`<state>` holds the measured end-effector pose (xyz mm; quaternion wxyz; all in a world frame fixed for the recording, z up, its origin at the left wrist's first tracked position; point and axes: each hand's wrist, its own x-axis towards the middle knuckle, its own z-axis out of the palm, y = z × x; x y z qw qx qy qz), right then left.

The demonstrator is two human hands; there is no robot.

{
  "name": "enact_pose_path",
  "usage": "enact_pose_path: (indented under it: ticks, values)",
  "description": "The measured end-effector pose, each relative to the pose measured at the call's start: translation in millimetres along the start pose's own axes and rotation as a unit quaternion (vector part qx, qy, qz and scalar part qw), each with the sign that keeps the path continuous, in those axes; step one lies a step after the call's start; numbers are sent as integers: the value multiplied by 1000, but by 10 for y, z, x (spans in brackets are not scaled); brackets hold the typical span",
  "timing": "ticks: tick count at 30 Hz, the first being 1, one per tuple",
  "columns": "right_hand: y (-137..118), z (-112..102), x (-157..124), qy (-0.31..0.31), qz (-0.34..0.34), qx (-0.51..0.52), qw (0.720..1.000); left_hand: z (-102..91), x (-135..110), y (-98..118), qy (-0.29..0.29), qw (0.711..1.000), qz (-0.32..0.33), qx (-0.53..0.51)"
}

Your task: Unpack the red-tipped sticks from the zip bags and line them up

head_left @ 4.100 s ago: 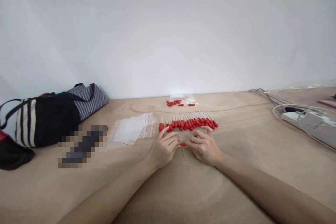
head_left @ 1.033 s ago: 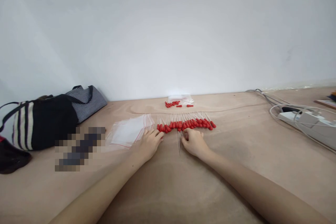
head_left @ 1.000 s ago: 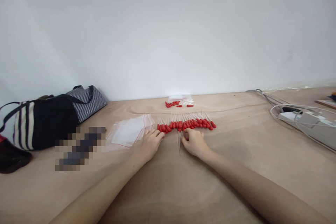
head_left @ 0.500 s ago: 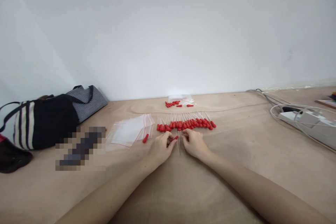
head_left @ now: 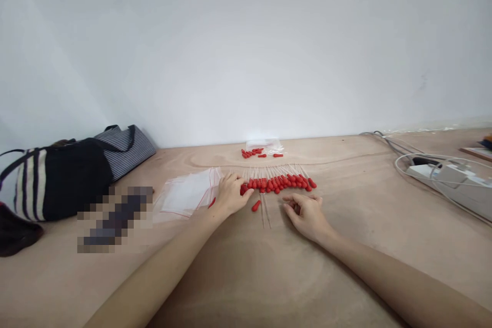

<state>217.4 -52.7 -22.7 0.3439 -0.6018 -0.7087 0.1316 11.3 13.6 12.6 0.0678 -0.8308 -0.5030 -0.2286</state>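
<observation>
A row of glass droppers with red rubber bulbs (head_left: 282,181) lies across the middle of the table, thin tubes pointing to the wall. My left hand (head_left: 230,195) rests over the row's left end, thumb and fingers apart around a few bulbs; it hides part of those droppers. To the right, my right hand (head_left: 307,213) lies loosely curled on the table with a gap between thumb and fingers, nothing visible in it. Between the hands are a loose red bulb (head_left: 256,206) and two bare glass tubes (head_left: 265,212) pointing toward me.
Clear zip bags (head_left: 184,195) with red edges lie left of my left hand. More red bulbs (head_left: 251,152) lie by a plastic bag (head_left: 263,144) near the wall. Black and striped bags (head_left: 80,174) stand at left; a power strip (head_left: 449,179) with cables is at right.
My left hand has let go of the loose red bulb and moved up-left onto the row. My right hand has drawn away rightward from the bare tubes, which now lie uncovered.
</observation>
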Motion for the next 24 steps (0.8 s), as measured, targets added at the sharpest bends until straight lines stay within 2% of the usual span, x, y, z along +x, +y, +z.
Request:
enact_pose_path:
  ticks: [3,6,10,13,14,17,19,22,24]
  values:
    - [-7,0,3,-8,1,-3,1000,76,33,32,13,1000,-25,8]
    - [-14,13,13,-13,-9,-9,1000,102,43,25,53,997,-50,-13]
    - [3,21,19,-5,-34,-14,999,18,-56,4,136,986,-66,-72]
    - [9,8,29,26,-85,-23,996,-91,-259,10,176,975,-35,-133]
    - [4,-2,33,48,-105,-32,993,-122,-338,19,171,973,-13,-157]
    - [-28,-51,44,100,-170,-77,977,-166,-537,61,109,970,63,-210]
    - [-48,-84,45,77,-217,-103,968,-157,-600,95,78,966,99,-224]
    - [-50,-97,38,18,-286,-116,951,-125,-601,136,70,963,126,-228]
    - [-38,-75,36,30,-325,-114,938,-112,-578,153,65,962,141,-227]
